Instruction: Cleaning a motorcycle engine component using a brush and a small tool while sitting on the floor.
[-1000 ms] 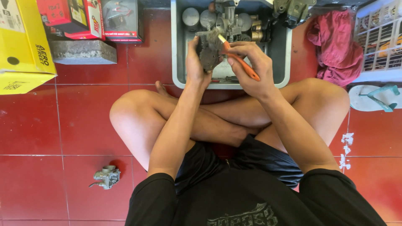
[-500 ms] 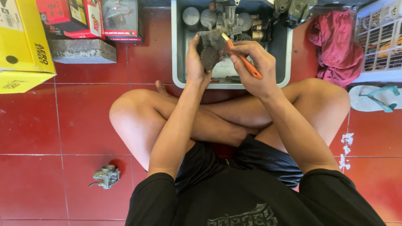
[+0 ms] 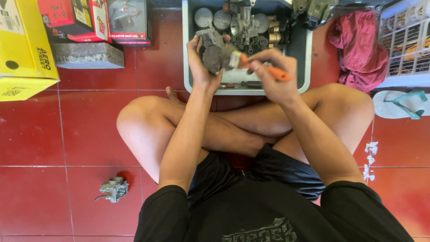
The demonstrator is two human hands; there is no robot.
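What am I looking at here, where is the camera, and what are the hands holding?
There is no machine here: a person sits cross-legged on a red tiled floor, and the single picture comes from a camera worn on their head, looking straight down at their own arms and legs.

The left hand grips a dirty grey metal engine part, something like a carburettor. The right hand holds an orange-handled brush, its bristle end against that part.

Both hands work over a grey plastic tub filled with more metal parts. On the floor to the person's left lies another small grey metal carburettor-like part. Further out are yellow and red cardboard boxes, a grey concrete block, a crumpled pink cloth, a white plastic basket and a pale sandal with teal straps.
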